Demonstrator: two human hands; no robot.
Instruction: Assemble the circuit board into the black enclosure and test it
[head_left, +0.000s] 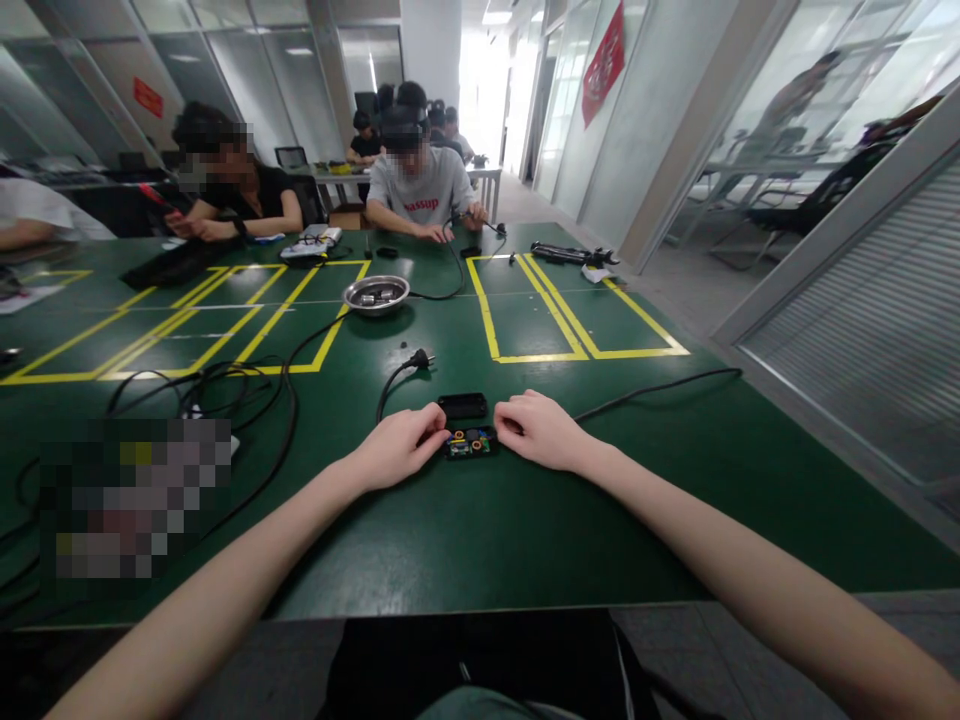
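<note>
An open black adapter case (491,449) lies on the green table with a circuit board (471,441) inside, showing copper-coloured coils and blue parts. Just behind it is its black cover (462,405), hollow side up. My left hand (405,443) is closed at the case's left end, where a black power cord with a plug (420,360) runs in behind my fingers. At the right end my right hand (541,428) is curled closed, and a second black cable (660,388) disappears behind it. My fingers hide both cord entries.
A metal bowl (376,296) with small metal parts stands farther back. Tangled black cables (225,385) and a blurred-out object (139,498) lie left. Yellow tape (540,358) marks the table. A folded black tripod-like item (574,254) rests at the back right. Other people (420,185) sit across.
</note>
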